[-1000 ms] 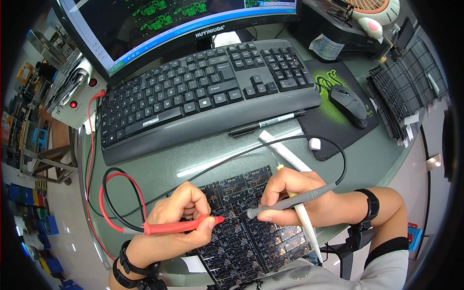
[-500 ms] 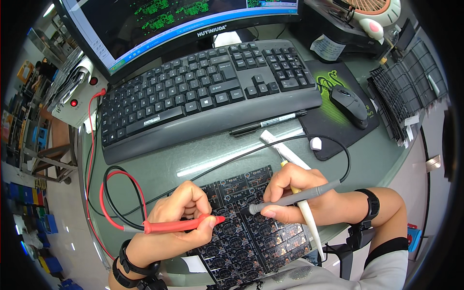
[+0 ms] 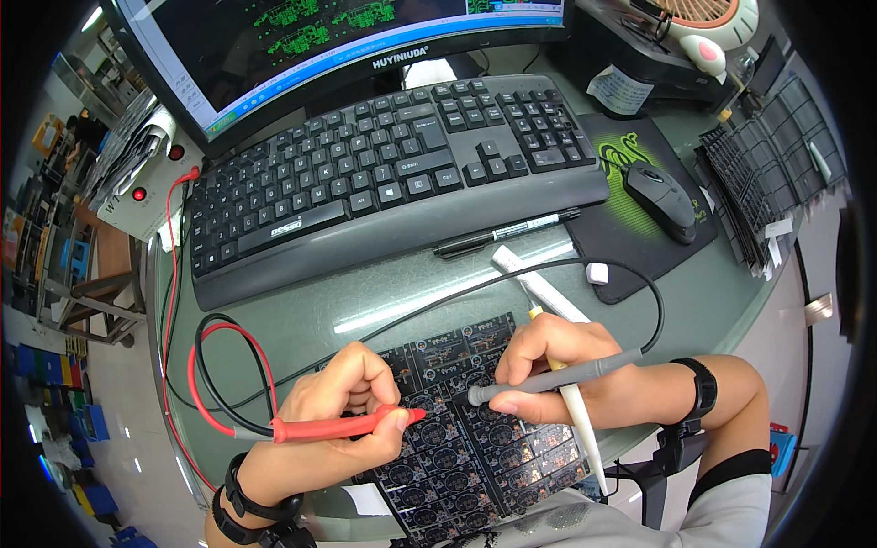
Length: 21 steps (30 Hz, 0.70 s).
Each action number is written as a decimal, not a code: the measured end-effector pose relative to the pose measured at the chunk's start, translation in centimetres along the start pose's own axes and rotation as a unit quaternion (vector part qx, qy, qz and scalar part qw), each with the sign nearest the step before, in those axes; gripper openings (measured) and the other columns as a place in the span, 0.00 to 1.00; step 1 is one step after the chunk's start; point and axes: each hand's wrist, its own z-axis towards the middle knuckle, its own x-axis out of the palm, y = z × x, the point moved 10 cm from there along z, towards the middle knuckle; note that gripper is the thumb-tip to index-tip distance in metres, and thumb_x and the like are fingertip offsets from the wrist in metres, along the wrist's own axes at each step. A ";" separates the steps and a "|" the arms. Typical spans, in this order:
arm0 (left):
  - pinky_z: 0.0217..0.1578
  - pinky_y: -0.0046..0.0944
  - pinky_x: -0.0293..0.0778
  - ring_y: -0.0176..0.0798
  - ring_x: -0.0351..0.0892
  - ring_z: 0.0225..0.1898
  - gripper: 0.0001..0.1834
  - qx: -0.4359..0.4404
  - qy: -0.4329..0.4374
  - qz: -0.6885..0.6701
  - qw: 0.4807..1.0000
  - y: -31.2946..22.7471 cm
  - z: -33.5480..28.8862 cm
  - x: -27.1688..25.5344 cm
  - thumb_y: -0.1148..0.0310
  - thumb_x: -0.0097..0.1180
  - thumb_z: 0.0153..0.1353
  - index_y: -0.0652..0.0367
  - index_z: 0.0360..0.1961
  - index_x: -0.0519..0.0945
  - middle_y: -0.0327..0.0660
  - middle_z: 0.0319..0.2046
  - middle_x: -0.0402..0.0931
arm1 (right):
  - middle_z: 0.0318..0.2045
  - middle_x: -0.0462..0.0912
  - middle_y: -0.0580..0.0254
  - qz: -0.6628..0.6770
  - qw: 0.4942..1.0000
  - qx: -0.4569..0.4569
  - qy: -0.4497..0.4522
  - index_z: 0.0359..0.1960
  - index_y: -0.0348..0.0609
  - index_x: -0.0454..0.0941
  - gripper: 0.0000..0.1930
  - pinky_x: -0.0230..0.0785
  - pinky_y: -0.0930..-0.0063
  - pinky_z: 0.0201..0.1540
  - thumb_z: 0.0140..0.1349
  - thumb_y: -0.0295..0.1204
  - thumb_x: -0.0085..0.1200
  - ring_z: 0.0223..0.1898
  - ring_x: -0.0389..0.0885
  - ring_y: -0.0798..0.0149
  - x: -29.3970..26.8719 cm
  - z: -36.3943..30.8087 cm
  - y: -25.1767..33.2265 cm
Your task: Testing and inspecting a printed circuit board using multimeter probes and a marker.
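The dark circuit-board panel [image 3: 452,447] lay in the lower middle, toward six o'clock in the view, over the near part of a green-grey desk [image 3: 301,320]. The left hand [image 3: 347,388], at the panel's ten o'clock, was mostly closed, its fingers curled and its thumb pinching a red probe [image 3: 333,427] whose tip pointed to three o'clock over the panel. The right hand [image 3: 566,347], at the panel's two o'clock, was loosely closed and had hold of two things — a grey probe [image 3: 548,376], its tip aimed toward nine o'clock, and a white-handled tool [image 3: 583,429] with a yellow collar, its handle slanting down to five o'clock. The two probe tips stood near each other; whether either touched the panel could not be told. A black strap [image 3: 702,388] circled each wrist. From the panel, a white rod [image 3: 537,285] lay at one o'clock, a black marker [image 3: 505,234] just past twelve and a black keyboard [image 3: 393,183] beyond it, between eleven and twelve. A black mouse [image 3: 660,201] sat between one and two on a black-and-green mouse pad [image 3: 610,219]. A monitor [image 3: 320,41] stood beyond the keyboard — green circuit outlines on its screen.
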 end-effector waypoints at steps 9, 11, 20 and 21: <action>0.28 0.25 0.70 0.24 0.72 0.26 0.12 -0.002 -0.002 0.019 1.000 0.0 -0.2 0.0 0.75 0.58 0.57 0.59 0.33 0.65 0.37 0.28 0.71 | 0.26 0.75 0.66 -0.021 1.000 -0.019 0.011 0.31 0.42 0.70 0.11 0.64 0.76 0.26 0.58 0.28 0.62 0.25 0.72 0.71 0.4 0.1 0.8; 0.28 0.25 0.70 0.24 0.72 0.26 0.12 0.004 0.000 0.027 1.000 -0.1 -0.2 0.0 0.75 0.58 0.57 0.59 0.33 0.65 0.37 0.28 0.71 | 0.26 0.75 0.65 -0.033 0.999 -0.025 0.013 0.31 0.41 0.70 0.11 0.64 0.76 0.26 0.57 0.27 0.62 0.25 0.73 0.70 0.5 0.1 0.9; 0.27 0.25 0.69 0.23 0.70 0.26 0.11 0.017 -0.007 0.025 1.000 -0.6 -0.4 -0.1 0.76 0.57 0.57 0.59 0.33 0.64 0.36 0.28 0.70 | 0.25 0.79 0.63 -0.114 0.983 -0.138 0.027 0.30 0.43 0.71 0.12 0.66 0.75 0.23 0.54 0.27 0.66 0.23 0.77 0.67 1.2 0.2 3.3; 0.28 0.25 0.69 0.23 0.70 0.27 0.11 0.020 -0.010 0.025 0.999 -0.5 -0.3 -0.1 0.76 0.56 0.57 0.60 0.34 0.65 0.36 0.28 0.70 | 0.25 0.79 0.63 -0.118 0.983 -0.141 0.025 0.30 0.43 0.71 0.12 0.66 0.75 0.23 0.54 0.27 0.66 0.23 0.77 0.67 1.2 0.1 3.6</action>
